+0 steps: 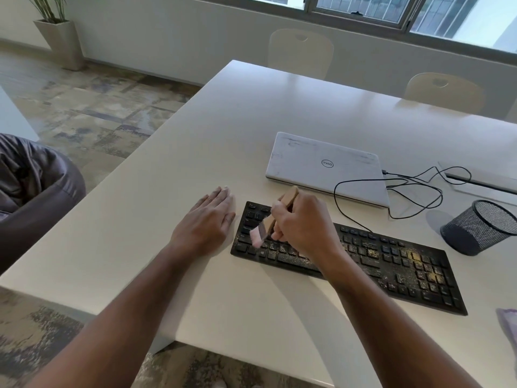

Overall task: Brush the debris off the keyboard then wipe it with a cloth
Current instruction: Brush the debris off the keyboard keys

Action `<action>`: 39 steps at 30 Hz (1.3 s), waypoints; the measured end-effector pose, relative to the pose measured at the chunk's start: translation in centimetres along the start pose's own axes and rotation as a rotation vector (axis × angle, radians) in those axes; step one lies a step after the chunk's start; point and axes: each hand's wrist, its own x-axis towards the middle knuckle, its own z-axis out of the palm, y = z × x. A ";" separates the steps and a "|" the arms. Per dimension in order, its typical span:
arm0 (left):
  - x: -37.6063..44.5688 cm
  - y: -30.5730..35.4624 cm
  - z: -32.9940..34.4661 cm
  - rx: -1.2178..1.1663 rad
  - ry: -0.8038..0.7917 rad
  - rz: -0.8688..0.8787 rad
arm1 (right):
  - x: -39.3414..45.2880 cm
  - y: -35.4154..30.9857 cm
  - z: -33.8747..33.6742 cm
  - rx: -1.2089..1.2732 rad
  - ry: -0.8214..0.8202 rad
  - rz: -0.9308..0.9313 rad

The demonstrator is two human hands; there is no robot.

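While the right hand [303,225] holds one brush [268,222] in its grip, pink bristles on the left keys, one debris-speckled keyboard [391,264] lies on the worktop [195,152]. At its 9 o'clock, the left hand [208,219] rests flat, fingers straight. One laptop [327,166] sits at 12 o'clock, one mesh cup [479,226] at 2.

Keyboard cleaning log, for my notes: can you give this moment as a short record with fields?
keyboard: black full-size keyboard on the white table, yellowish debris thickest at its right end
brush: wooden-handled brush with pale pink bristles, bristles at the keyboard's left end
right hand: grips the brush handle
left hand: flat on the table, left of the keyboard
cloth: purple cloth at the right frame edge, untouched
nearby: closed white laptop, black mesh cup
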 end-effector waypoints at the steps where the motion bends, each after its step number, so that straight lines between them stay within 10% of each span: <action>1: 0.0 0.0 0.0 0.001 -0.002 0.001 | 0.2 -0.1 -0.1 -0.009 0.020 -0.010; 39: 0.1 -0.1 -0.1 0.007 -0.010 0.010 | 1.1 -1.1 1.5 0.053 -0.016 -0.023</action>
